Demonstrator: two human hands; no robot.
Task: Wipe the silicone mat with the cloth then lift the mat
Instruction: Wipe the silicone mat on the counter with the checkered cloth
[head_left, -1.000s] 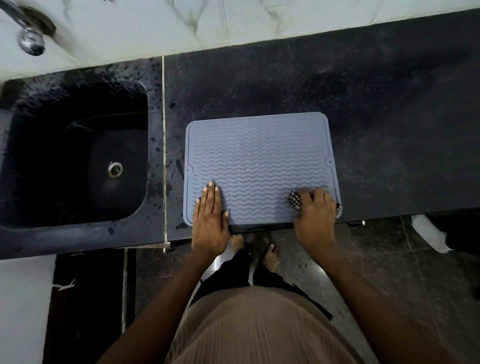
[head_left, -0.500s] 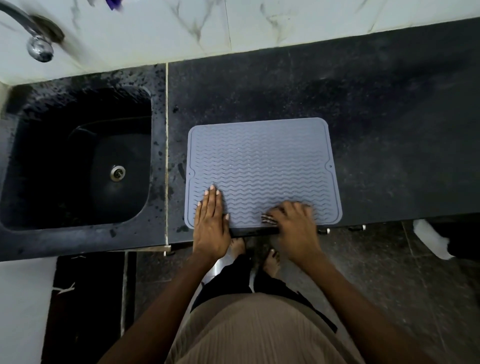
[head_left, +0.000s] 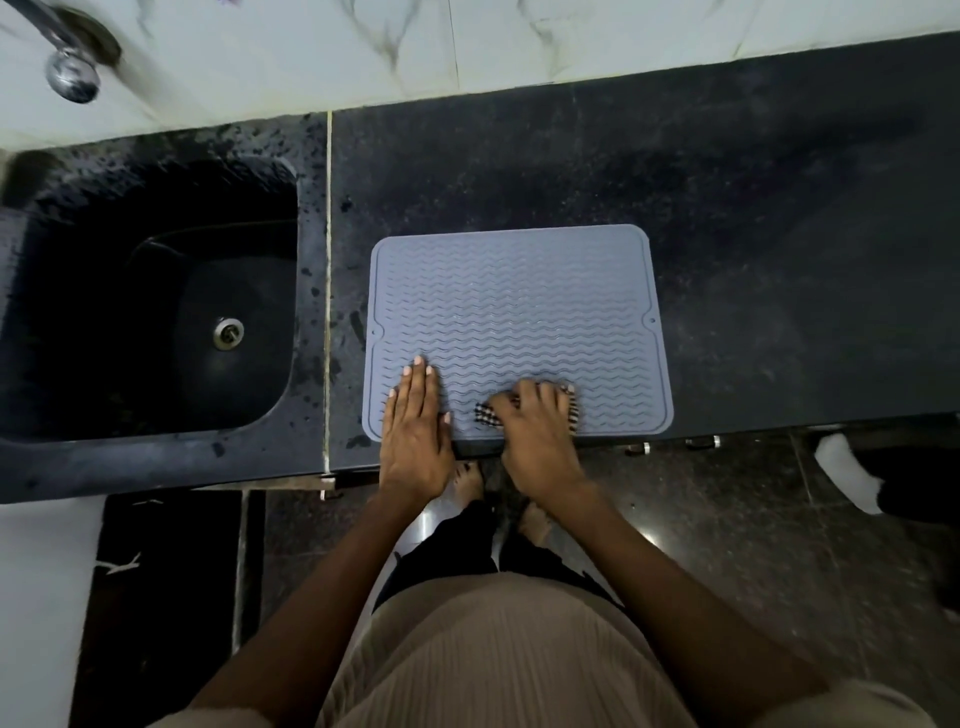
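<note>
Fingers of my left hand (head_left: 415, 431) lie straight and together, pressed flat on the near left corner of the grey silicone mat (head_left: 514, 312), holding nothing, just pinning it down. On my right hand (head_left: 535, 436) they are curled over a bunched black-and-white checked cloth (head_left: 487, 414), gripping it and pressing it against the mat's near edge, right of my left hand and close beside it. Bits of the cloth poke out to the left of my knuckles and past my fingertips on the right. Lying flat on the dark stone counter (head_left: 753, 208), the mat has its near edge at the counter's front lip, and its wavy ribs run left to right. Left of the mat, past a pale seam, sits the black sink (head_left: 62, 312) with its metal drain (head_left: 228, 332); a chrome tap (head_left: 72, 73) sticks out from the white marbled wall at far left. Below the counter I see my bare feet (head_left: 467, 480) on the dark floor
</note>
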